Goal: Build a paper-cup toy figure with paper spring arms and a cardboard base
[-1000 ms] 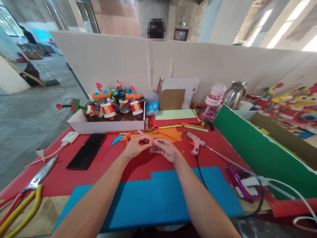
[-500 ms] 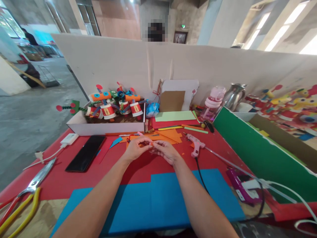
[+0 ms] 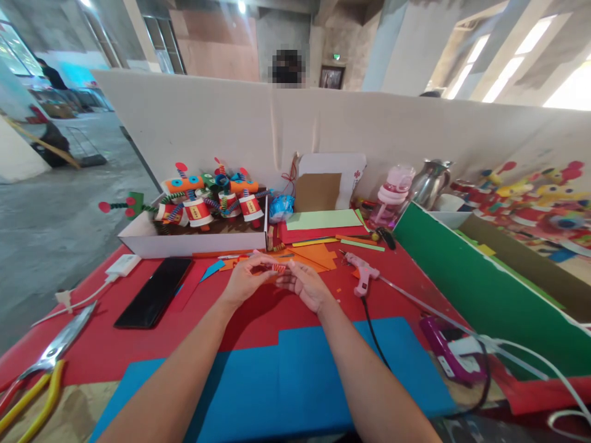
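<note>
Folded paper spring point(image 3: 278, 268) sits between our hands, over the red tabletop point(image 3: 104, 347) and beyond the blue sheets point(image 3: 309, 369). Our left hand point(image 3: 245, 280) pinches one end narrowly; our right hand point(image 3: 308, 287) seems to pinch the other. We judge the step as shaping its little red folds; the next move calls for light, even tension.

A small, pleated red-orange paper spring point(image 3: 278, 268), its zigzag folds slightly spread, lies roughly level between the fingertips of the left hand point(image 3: 247, 278) and right hand point(image 3: 306, 285), above the tabletop point(image 3: 113, 354), between its near and far edges.
</note>
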A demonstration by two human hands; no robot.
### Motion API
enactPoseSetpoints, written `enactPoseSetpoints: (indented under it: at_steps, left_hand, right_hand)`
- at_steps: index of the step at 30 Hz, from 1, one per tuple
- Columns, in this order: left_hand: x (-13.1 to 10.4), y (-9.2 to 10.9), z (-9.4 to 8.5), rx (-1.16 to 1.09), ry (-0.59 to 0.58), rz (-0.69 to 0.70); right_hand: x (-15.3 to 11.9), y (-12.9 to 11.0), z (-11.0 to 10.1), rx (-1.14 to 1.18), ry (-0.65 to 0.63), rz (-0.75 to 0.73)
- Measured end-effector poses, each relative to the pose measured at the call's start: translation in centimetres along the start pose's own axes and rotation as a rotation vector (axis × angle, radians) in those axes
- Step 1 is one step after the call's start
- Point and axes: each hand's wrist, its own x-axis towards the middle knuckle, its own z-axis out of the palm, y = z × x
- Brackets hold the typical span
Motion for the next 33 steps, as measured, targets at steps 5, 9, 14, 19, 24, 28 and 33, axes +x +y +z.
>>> enactPoseSetpoints:
  at_steps: [5, 9, 14, 19, 24, 28, 33]
  left_hand:
    - [-0.18, -0.2, 0.62, 0.139, -0.049, 0.104]
    - [-0.23, -0.18, 0.83, 0.194, -0.042, 0.16]
    - [-0.01, 0.0, 0.51, 0.197, 0.022, 0.176]
    - [0.07, -0.25, 0.26, 0.246, 0.087, 0.163]
    - [-0.17, -0.62, 0.56, 0.306, 0.073, 0.203]
    - [-0.38, -0.72, 0.87, 0.337, 0.054, 0.225]
    - [-0.42, -0.63, 0.98, 0.384, 0.045, 0.231]
  right_hand:
    - [-0.25, 0.04, 0.13, -0.083, -0.006, -0.014]
    - [-0.1, 0.14, -0.01, -0.101, -0.002, -0.013]
    - [0.3, 0.15, -0.25, -0.051, 0.064, -0.047]
    - [0.47, 0.14, -0.36, -0.109, 0.172, -0.109]
    - [0.32, 0.17, 0.05, -0.164, 0.195, -0.103]
    - [0.3, 0.23, 0.11, -0.173, 0.166, -0.088]
    - [0.45, 0.34, -0.18, -0.213, 0.14, -0.093]
